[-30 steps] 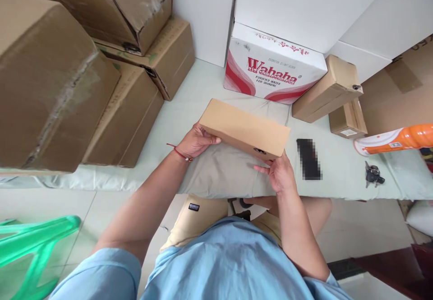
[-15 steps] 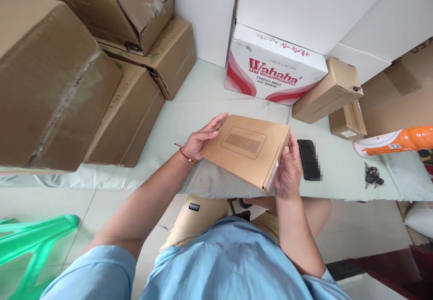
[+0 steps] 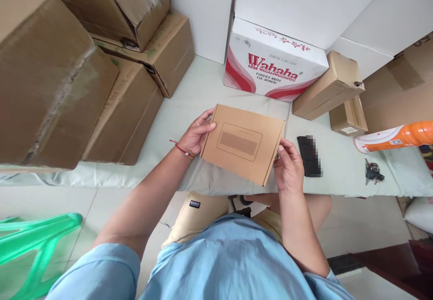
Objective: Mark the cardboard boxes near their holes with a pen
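Observation:
A flat brown cardboard box [image 3: 241,144] with a device outline printed on its top is held between my two hands, over the near part of the covered table. My left hand [image 3: 198,133] grips its left edge, thumb on top and fingers partly hidden behind it. At the right edge, my right hand [image 3: 287,164] pinches the box side between thumb and fingers; some fingertips are hidden. A black phone [image 3: 307,156] lies on the table just right of my right hand.
Large cardboard cartons [image 3: 50,79] are stacked on the left. A Wahaha water carton [image 3: 275,63] stands at the back, beside small brown boxes [image 3: 328,83]. To the right lie an orange-and-white bottle [image 3: 394,138] and keys [image 3: 373,172]. A green plastic stool [image 3: 40,232] stands on the floor at lower left.
The box has moved slightly left and turned flatter towards me, hiding its white-labelled right side. My right hand has shifted along the right edge, while my left hand keeps its hold.

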A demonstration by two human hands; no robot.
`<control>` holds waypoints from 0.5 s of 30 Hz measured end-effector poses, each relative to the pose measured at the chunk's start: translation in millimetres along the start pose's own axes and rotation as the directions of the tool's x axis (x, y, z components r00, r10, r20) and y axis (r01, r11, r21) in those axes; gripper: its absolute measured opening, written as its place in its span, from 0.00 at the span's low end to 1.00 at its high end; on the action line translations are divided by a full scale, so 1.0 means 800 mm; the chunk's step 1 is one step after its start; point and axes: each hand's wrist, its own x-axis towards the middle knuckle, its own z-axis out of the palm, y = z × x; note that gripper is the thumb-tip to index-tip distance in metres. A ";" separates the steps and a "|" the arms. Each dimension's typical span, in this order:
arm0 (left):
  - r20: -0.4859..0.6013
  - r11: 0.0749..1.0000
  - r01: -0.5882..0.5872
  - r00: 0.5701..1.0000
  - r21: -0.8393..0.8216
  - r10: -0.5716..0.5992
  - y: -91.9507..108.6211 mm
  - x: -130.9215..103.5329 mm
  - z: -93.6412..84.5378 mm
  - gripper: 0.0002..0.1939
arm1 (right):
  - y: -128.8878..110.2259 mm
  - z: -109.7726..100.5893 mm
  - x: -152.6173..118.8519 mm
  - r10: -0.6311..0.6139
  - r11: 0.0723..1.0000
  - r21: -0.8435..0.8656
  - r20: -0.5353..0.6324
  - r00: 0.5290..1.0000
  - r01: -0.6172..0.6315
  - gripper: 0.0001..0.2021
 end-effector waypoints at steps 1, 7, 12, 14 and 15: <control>-0.013 1.000 -0.010 1.000 -0.005 0.010 0.000 0.002 -0.001 0.35 | -0.001 0.001 -0.004 -0.012 1.000 -0.006 0.035 0.999 0.013 0.24; -0.044 1.000 -0.012 0.999 -0.007 0.012 -0.006 0.004 0.003 0.27 | -0.016 0.022 -0.027 -0.052 0.995 -0.076 0.152 0.987 0.064 0.20; -0.015 1.000 -0.015 1.000 0.024 0.016 -0.001 -0.004 0.008 0.33 | -0.022 0.018 -0.024 -0.086 0.970 -0.221 0.089 0.992 0.104 0.17; -0.009 0.998 -0.057 0.998 0.033 0.058 0.005 -0.009 0.008 0.36 | -0.020 0.012 -0.020 -0.100 0.961 -0.257 0.031 0.995 0.104 0.18; -0.006 0.996 -0.080 0.997 0.035 0.080 0.007 -0.010 0.008 0.37 | -0.019 0.009 -0.018 -0.092 0.961 -0.261 0.014 0.996 0.093 0.18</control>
